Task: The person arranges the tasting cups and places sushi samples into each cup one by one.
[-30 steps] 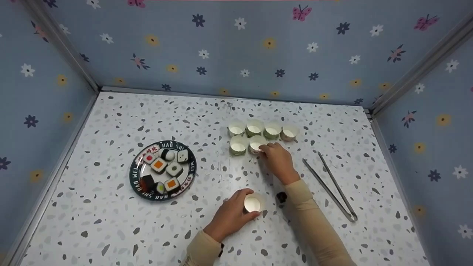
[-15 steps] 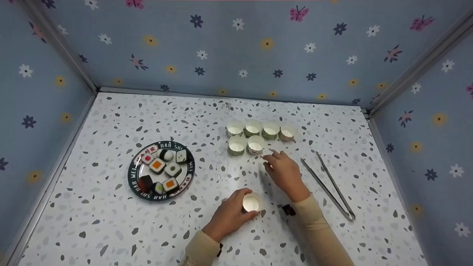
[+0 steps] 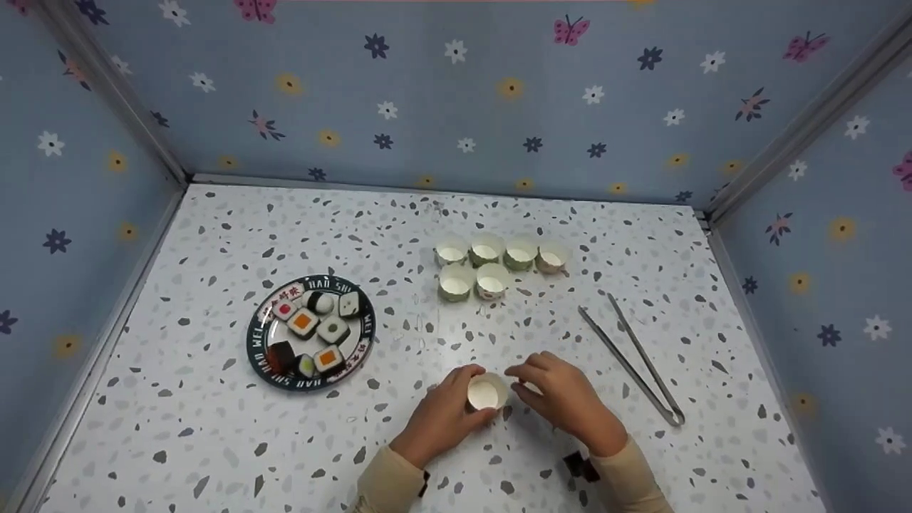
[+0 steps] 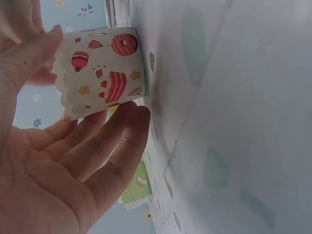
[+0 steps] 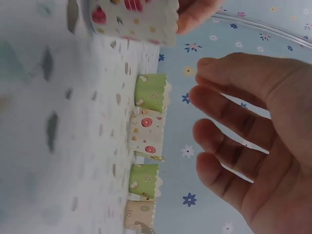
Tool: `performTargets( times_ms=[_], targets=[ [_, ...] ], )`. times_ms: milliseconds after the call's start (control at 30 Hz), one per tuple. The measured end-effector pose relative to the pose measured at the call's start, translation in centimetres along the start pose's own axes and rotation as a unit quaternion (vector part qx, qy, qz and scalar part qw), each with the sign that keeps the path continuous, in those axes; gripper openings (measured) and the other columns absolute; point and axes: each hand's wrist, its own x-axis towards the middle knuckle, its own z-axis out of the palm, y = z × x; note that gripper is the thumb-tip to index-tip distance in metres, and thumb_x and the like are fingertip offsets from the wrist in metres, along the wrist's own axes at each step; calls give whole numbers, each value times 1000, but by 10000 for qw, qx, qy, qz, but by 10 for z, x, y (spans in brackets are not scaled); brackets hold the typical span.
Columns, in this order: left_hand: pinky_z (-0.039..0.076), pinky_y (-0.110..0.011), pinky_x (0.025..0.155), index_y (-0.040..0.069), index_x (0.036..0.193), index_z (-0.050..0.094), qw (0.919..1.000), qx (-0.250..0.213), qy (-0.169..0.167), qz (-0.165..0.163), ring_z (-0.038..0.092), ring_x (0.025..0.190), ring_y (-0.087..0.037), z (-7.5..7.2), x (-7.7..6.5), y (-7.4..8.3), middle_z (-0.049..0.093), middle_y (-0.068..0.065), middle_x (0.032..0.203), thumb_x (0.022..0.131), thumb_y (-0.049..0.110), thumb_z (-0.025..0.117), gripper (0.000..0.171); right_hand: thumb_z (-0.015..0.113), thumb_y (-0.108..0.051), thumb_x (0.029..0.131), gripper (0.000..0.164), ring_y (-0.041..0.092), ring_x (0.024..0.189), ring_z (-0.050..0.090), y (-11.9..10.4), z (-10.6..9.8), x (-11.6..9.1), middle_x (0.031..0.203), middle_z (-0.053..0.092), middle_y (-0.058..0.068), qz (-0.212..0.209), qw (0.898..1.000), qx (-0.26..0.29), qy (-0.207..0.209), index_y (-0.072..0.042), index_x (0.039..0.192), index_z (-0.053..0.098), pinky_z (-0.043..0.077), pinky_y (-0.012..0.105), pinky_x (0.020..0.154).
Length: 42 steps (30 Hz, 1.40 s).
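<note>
My left hand [image 3: 440,415] grips a white paper baking cup [image 3: 489,393] near the front middle of the table, thumb on one side and fingers on the other. In the left wrist view the same baking cup [image 4: 100,73] shows red cake and doughnut prints and a scalloped rim, its base close to the tabletop. Just right of that cup hovers my right hand [image 3: 564,396], fingers loosely bent. Seen in the right wrist view, the right hand [image 5: 243,126] has nothing between thumb and fingers.
Behind the hands stand several green and patterned baking cups [image 3: 455,285] in two rows. At the right lie metal tongs [image 3: 630,360], spread apart. A dark-rimmed plate [image 3: 256,349] on the left bears several sushi pieces [image 3: 303,323]. Flowered walls [image 3: 456,92] enclose the table.
My right hand has let go of the front-row baking cup with red prints and come back toward me, beside the held cup. The left hand has stayed on its cup.
</note>
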Motion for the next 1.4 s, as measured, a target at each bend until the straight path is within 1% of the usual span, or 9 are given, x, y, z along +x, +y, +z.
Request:
performTargets(
  times_ms=[133,233,333,467,667,767,1000,1200,1400],
  targets=[
    [47,-51,93,10,140,48,10000,33,-13,-44,60,112,-25,1,-1,0,57,-10,132,90,38,75,63,82,-9,81,23,6,71,54,-9,9,-17,83,62,-8,-40,9981,436,-440,-17,101,77,48,21,59],
    [47,-50,93,10,139,48,9999,85,43,-43,60,112,-26,1,-1,1,57,-10,133,90,37,75,62,80,-9,83,22,5,70,54,-14,16,-23,82,61,-8,-45,9971,535,-549,-18,103,78,47,20,60],
    [47,-49,93,10,139,49,9999,90,101,-38,60,113,-26,2,-1,1,57,-9,134,90,36,76,62,80,-10,85,19,6,68,54,-17,22,-23,79,60,-8,-156,9986,300,-414,-19,102,78,47,20,59],
    [48,-48,94,10,140,48,9999,39,108,2,60,114,-27,2,0,2,56,-9,135,90,35,76,62,83,-11,80,17,9,64,51,-18,27,-20,76,57,-8,-466,9988,-125,-118,-20,94,79,44,20,55],
    [49,-45,94,11,140,48,10000,4,99,7,60,114,-28,0,0,2,57,-9,135,90,38,75,63,88,-9,74,20,11,63,47,-15,29,-16,74,54,-8,-610,9979,-173,128,-22,86,78,42,20,53],
    [49,-45,94,11,140,49,9999,-12,111,4,60,114,-27,-1,-1,2,57,-8,133,89,42,76,66,87,-9,75,19,11,65,47,-14,30,-15,75,55,-8,-670,9976,-109,138,-22,86,77,42,20,54],
    [52,-44,86,10,138,49,9992,261,241,207,63,106,-25,2,0,1,59,-8,130,88,33,78,62,85,-16,79,12,11,65,44,-14,30,-14,75,58,-9,-658,9978,-105,50,-23,85,77,41,20,55],
    [49,-51,92,8,143,45,9994,253,210,50,61,113,-27,3,1,1,56,-10,136,88,35,78,69,79,-23,87,4,11,66,45,-14,30,-14,76,60,-10,-626,9980,-24,25,-21,84,78,42,20,56],
    [49,-52,91,6,143,45,9994,232,237,30,62,111,-28,4,1,2,57,-11,135,88,35,78,70,84,-18,82,7,10,67,48,-16,25,-15,77,63,-11,-538,9985,15,-23,-20,86,78,43,22,58]
  ],
)
